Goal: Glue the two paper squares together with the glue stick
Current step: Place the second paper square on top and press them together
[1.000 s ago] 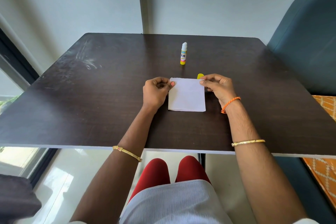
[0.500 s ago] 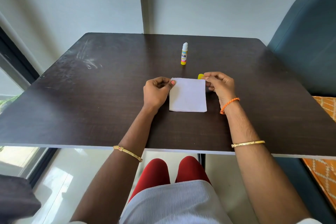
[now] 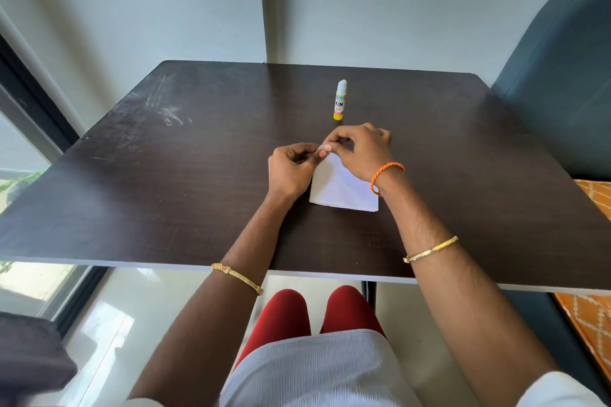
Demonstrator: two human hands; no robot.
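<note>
While the dark table (image 3: 165, 182) carries everything, the white paper squares (image 3: 340, 190) are laid flat near its middle, their far left corner pinched by the left hand (image 3: 291, 168) and right hand (image 3: 360, 150); the uncapped glue stick (image 3: 340, 101) is stood upright just beyond.

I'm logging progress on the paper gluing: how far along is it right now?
Looks done: white paper lies as one stack on the table; the glue stick stands apart, untouched; whether glue was applied cannot be seen. In hand: left hand and right hand pinch the stack's far left corner. Left: likely aligning or pressing the squares.
</note>
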